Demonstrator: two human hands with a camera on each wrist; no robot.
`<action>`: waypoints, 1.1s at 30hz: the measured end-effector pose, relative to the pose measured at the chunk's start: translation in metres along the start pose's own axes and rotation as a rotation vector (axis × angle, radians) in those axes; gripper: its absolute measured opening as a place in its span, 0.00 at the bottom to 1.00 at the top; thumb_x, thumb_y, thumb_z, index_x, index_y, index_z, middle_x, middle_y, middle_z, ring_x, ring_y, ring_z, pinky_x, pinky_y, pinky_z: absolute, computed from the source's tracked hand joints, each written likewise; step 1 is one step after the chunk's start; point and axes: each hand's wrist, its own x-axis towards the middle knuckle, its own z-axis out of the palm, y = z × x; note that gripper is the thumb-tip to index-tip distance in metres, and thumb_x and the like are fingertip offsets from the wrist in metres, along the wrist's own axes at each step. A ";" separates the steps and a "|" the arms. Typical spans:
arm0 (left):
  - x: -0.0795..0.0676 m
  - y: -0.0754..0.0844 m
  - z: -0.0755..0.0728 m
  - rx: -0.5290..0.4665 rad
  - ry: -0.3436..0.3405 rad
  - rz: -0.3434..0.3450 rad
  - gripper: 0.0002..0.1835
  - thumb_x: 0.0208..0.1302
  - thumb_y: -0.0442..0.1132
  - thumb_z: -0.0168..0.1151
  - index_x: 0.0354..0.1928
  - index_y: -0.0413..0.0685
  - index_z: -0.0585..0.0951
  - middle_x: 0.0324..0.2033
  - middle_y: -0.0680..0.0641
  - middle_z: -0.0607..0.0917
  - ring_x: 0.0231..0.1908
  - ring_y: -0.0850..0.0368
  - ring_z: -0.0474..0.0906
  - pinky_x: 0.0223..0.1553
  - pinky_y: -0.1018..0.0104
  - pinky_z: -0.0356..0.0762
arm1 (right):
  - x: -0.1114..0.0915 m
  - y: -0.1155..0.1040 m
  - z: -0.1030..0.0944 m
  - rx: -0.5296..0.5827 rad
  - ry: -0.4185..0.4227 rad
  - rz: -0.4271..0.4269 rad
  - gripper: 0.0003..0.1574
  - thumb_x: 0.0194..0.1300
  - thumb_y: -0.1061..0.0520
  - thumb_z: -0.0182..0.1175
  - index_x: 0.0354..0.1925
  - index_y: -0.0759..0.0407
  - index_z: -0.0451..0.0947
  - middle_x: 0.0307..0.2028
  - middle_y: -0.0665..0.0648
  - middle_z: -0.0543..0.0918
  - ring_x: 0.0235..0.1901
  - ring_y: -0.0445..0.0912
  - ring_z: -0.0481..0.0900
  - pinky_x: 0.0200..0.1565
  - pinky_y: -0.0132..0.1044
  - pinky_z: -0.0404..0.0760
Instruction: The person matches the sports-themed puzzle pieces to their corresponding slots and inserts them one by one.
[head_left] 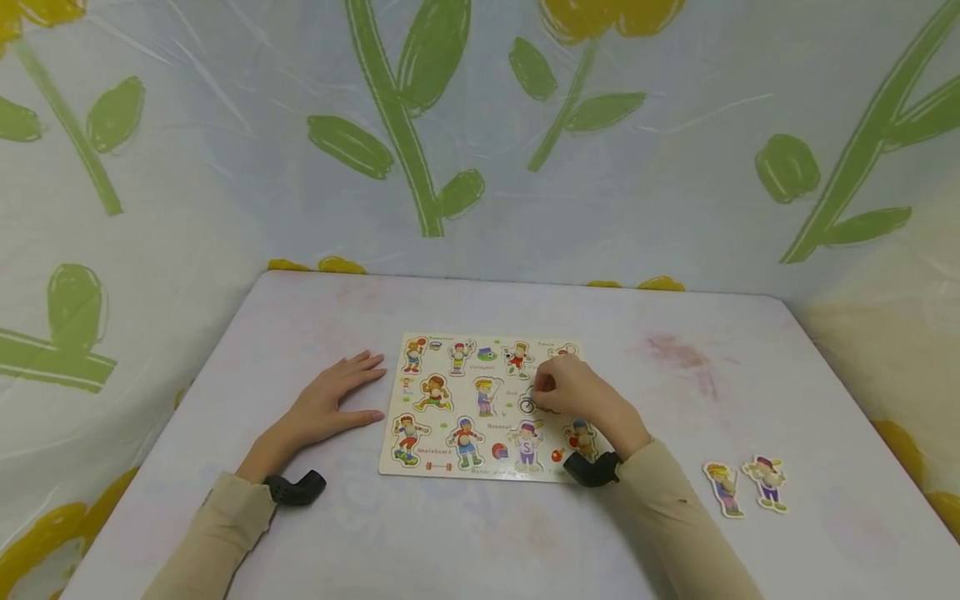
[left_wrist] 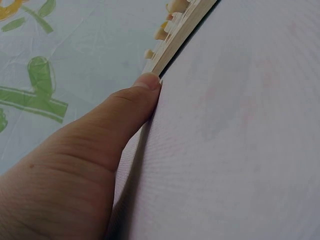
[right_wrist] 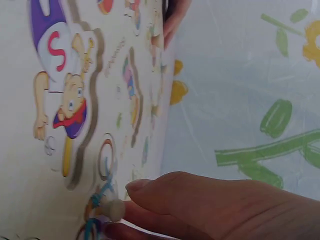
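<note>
A wooden peg puzzle board (head_left: 457, 408) with cartoon sports figures lies on the table. My right hand (head_left: 581, 390) is over its right part, thumb and fingers about the round knob (right_wrist: 114, 210) of a bicycle puzzle piece (right_wrist: 95, 202). The hand covers most of this piece in the head view. Fingers spread, my left hand (head_left: 330, 400) rests on the table at the board's left side, and its thumb (left_wrist: 145, 82) touches the board's edge. The baseball figure (right_wrist: 62, 95) appears in a knobless recess on the board.
Two loose puzzle pieces, a golfer (head_left: 723, 490) and a baseball player (head_left: 767, 483), lie on the table right of the board, beyond the right forearm. A flower-patterned sheet (head_left: 480, 208) hangs behind the table (head_left: 390, 542). Each wrist wears a black device (head_left: 296, 489).
</note>
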 end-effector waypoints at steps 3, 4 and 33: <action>0.001 0.000 0.001 0.003 0.002 0.002 0.38 0.55 0.62 0.63 0.65 0.53 0.70 0.68 0.50 0.64 0.70 0.50 0.52 0.69 0.48 0.48 | -0.004 -0.004 -0.007 -0.014 0.009 -0.008 0.03 0.56 0.60 0.63 0.26 0.56 0.80 0.22 0.49 0.77 0.23 0.42 0.70 0.26 0.34 0.73; 0.002 0.001 0.001 0.003 0.002 0.002 0.38 0.55 0.62 0.63 0.65 0.53 0.70 0.68 0.50 0.64 0.70 0.50 0.52 0.69 0.48 0.48 | -0.006 -0.005 -0.010 -0.019 0.017 -0.008 0.03 0.57 0.59 0.63 0.27 0.56 0.80 0.23 0.49 0.77 0.23 0.43 0.71 0.26 0.34 0.73; 0.001 -0.003 0.002 -0.001 -0.006 0.005 0.37 0.55 0.61 0.63 0.64 0.52 0.70 0.68 0.49 0.65 0.70 0.49 0.52 0.69 0.49 0.48 | -0.132 0.042 -0.073 -0.215 0.210 -0.005 0.03 0.56 0.61 0.65 0.31 0.53 0.81 0.22 0.41 0.74 0.23 0.34 0.67 0.25 0.30 0.70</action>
